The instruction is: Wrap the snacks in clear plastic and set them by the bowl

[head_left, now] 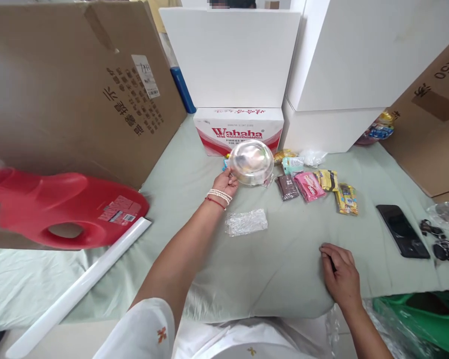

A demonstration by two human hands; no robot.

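My left hand [226,184] pinches the near-left rim of a shiny round metal dish [252,160], tilted up in front of the Wahaha carton. Below it on the green cloth lies a crinkled clear plastic wrapper [246,222]. To the dish's right are small snack packets: a dark brown one [287,187], a pink one [309,186], a yellow one [327,180] and a yellow-and-blue one [346,199]. My right hand [341,277] rests on the cloth near the front edge, its fingers curled in. A dark gap shows inside them, and no object can be made out there.
The Wahaha carton [239,130] and white foam boxes [333,129] stand at the back. A red jug [71,207] and a white strip [82,284] lie at left. At right are a phone [403,231] and keys [444,249]. Large cardboard panels [71,89] flank the table.
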